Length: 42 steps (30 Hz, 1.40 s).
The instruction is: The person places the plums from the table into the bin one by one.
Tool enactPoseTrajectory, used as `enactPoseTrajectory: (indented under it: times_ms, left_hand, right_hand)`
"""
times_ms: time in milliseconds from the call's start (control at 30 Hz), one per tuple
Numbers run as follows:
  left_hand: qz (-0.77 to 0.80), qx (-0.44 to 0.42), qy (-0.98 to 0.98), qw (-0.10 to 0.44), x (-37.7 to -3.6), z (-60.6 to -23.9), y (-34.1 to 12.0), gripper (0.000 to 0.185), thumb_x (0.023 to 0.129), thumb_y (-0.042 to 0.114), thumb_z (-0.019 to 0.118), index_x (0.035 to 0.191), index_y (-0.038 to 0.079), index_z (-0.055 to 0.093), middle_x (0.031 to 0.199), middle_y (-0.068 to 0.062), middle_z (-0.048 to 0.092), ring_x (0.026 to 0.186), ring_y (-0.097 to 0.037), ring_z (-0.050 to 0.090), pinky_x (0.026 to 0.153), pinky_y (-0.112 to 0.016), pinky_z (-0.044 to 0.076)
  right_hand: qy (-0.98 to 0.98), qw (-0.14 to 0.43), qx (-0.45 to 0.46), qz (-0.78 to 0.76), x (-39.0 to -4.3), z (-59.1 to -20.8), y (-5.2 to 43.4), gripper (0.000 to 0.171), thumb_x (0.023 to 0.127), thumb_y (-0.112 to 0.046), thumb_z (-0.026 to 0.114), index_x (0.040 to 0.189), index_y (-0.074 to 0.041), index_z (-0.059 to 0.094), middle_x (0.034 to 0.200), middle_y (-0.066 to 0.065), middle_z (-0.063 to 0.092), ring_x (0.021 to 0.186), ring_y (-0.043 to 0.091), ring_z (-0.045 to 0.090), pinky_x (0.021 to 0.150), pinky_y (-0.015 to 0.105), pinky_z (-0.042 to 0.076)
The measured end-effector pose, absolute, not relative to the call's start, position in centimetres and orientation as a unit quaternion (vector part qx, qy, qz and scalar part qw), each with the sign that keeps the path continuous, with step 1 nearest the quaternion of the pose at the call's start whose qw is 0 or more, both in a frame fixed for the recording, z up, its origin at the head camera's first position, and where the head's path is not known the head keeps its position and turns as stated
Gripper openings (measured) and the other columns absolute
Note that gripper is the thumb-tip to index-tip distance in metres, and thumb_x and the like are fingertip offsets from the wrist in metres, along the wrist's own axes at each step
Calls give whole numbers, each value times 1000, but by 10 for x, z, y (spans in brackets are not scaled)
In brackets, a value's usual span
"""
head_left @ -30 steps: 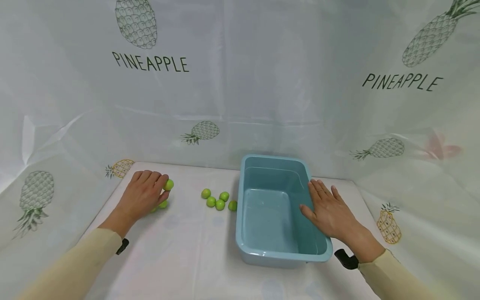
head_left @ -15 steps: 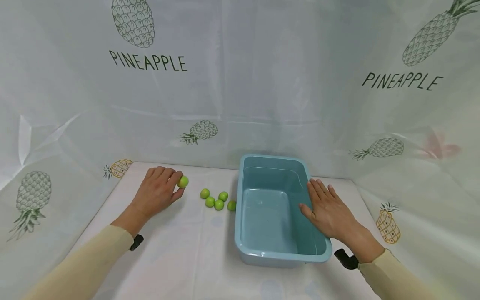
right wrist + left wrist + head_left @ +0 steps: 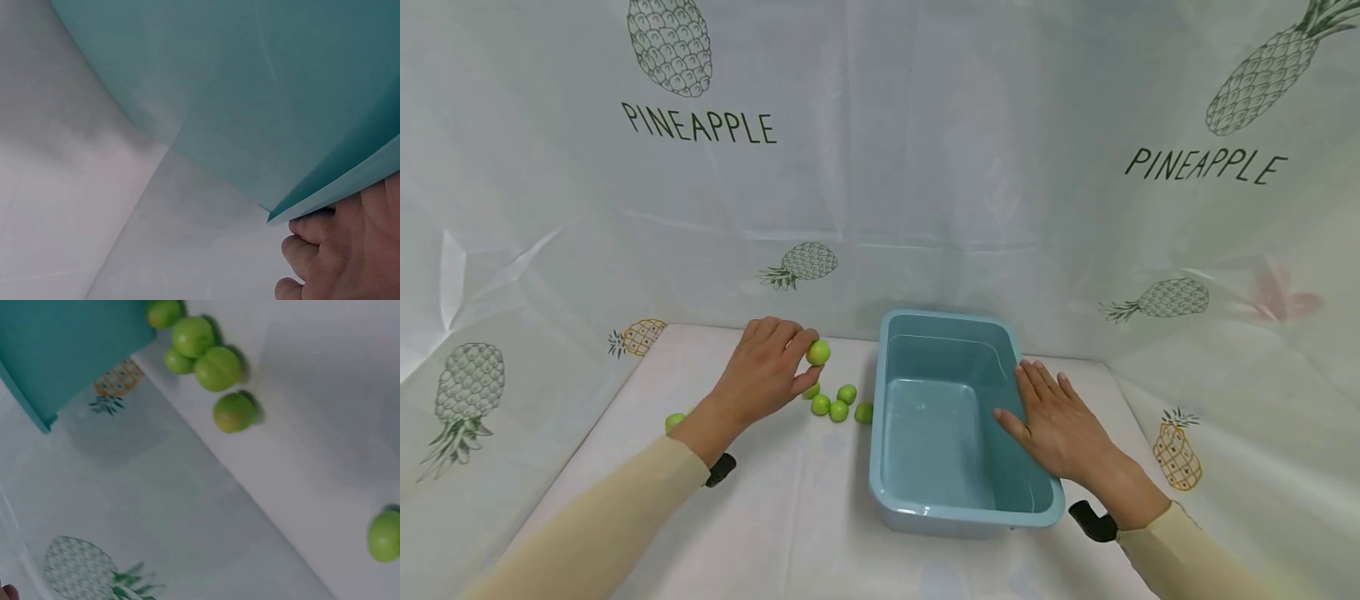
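The left hand [image 3: 765, 375] pinched a small green fruit [image 3: 818, 352] between fingertips and thumb, raised above the table [image 3: 775, 517], left of the tub [image 3: 925, 517]. The right hand [image 3: 1060, 425] lay flat with straight fingers on the tub's right rim. Pineapple-print sheeting [image 3: 925, 167] covered table and walls. The fruit was round, smooth, yellow-green.

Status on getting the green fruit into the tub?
Done: nothing; the blue tub looks empty. In hand: the left hand pinches one green fruit short of the rim; the right hand steadies the tub's edge. Left: the cluster beside the tub and a stray fruit.
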<state>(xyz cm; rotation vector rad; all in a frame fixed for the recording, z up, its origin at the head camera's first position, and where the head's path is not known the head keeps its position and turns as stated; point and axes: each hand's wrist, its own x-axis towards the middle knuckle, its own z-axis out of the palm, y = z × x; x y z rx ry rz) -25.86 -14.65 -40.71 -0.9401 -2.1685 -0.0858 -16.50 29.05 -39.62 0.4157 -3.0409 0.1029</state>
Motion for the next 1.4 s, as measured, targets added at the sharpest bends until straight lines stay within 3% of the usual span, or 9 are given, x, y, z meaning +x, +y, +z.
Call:
enactPoseTrajectory:
  times_ms: [567,1067,1400]
  left_hand:
    - [-4,-468,-801,372,-256,-374,-51,43,94,42,75,122,12,61,106,-2,60,100,-24,54,88,-38,45]
    - [62,-554,-791,254,-266,-361,1,41,103,54,59,119,16,60,107,3,60,99,-18,52,91,-33,42]
    - [65,-558,-803,198,-271,-376,21,42,102,55,60,119,17,61,105,5,59,94,-15,48,82,-29,40]
  right_hand:
    - [-991,39,126,38,-163,-397,293,87,108,-56,47,160,11,29,168,31,28,156,52,24,124,69,19]
    - [-991,40,124,34,-165,-396,290,88,107,-57,47,160,11,29,168,31,29,157,51,25,124,69,20]
    - [-991,42,128,28,-165,-398,291,88,108,-58,46,160,11,29,168,30,29,157,50,25,124,68,20]
